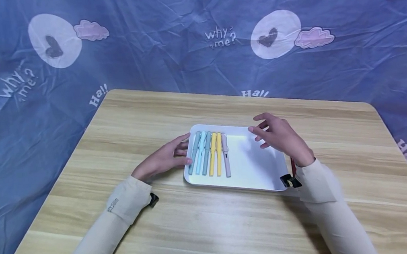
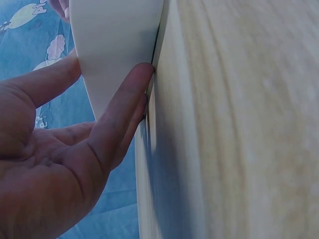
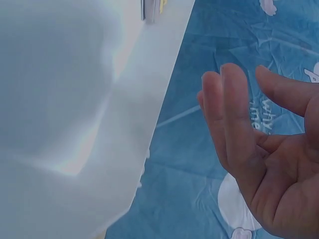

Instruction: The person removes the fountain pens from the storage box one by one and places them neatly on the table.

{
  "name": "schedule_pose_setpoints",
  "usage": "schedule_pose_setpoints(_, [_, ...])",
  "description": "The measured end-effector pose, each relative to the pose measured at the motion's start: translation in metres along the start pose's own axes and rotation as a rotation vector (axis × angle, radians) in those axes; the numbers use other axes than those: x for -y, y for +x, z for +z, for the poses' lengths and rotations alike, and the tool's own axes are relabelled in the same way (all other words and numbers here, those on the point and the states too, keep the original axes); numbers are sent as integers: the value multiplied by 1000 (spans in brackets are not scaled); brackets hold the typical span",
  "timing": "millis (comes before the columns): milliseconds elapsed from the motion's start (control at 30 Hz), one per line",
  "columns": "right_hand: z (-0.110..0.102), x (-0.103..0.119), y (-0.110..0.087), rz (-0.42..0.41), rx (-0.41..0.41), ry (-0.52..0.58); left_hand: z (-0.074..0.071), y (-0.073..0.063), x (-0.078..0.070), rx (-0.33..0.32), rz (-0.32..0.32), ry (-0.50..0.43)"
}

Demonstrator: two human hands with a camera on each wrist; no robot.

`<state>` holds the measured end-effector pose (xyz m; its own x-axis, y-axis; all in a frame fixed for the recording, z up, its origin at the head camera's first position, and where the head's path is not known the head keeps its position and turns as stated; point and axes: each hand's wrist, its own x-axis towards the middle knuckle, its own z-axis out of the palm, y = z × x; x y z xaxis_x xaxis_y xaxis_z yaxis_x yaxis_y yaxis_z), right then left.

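Note:
A white rectangular tray (image 1: 252, 182) lies on the wooden table. Along its left part several capped pens lie side by side: teal and light blue ones, two yellow pens (image 1: 219, 158) and a greyish-lilac pen (image 1: 227, 161) at the right end of the row. My left hand (image 1: 166, 156) grips the tray's left end, thumb over the rim; in the left wrist view its fingers (image 2: 122, 102) reach low against the outer wall. Over the tray's far right part hovers my right hand (image 1: 277, 134), fingers loosely bent and apart, holding nothing.
The wooden table (image 1: 205, 231) extends around the tray on all sides. Behind it hangs a blue printed cloth (image 1: 167, 41). Black straps (image 1: 290, 180) sit by the wrists, below pale sleeves (image 1: 321, 185).

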<state>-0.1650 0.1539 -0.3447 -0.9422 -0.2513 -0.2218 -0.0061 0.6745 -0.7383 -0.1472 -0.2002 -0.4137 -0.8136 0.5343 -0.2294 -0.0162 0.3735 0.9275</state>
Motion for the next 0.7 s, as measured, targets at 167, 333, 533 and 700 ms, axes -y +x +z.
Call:
schedule_pose_setpoints(167, [6,3,7,3,11,-4,0,0,0,0,1,-3])
schedule_pose_setpoints(333, [14,6,16,26,44,-17,0,-1,0,0,3,-18])
schedule_pose_setpoints(533, [25,12,23,52,92,-52,0,-2,1,5,13,-36])
schedule_pose_setpoints(700, [35,15,28,78,131,-88,0,-2,1,2,12,-28])
